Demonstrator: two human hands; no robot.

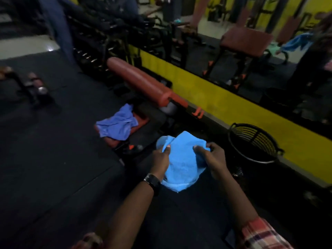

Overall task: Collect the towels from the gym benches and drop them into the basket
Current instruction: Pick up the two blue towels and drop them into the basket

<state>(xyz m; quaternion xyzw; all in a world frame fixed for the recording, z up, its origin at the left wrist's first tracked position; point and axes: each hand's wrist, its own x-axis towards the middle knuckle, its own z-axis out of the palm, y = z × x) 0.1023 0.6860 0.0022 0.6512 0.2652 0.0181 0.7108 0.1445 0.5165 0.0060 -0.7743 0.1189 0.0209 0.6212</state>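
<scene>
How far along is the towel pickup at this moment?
Nothing looks done: the part of the basket that shows holds no towel. In hand: both the left hand and right hand grip the blue towel, held above the floor just left of the basket. Left: a purple towel lies crumpled on the bench seat.

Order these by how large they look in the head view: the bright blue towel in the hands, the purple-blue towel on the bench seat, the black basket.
1. Bright blue towel, though nearest the camera.
2. Black basket.
3. Purple-blue towel.
The last two look close.
</scene>
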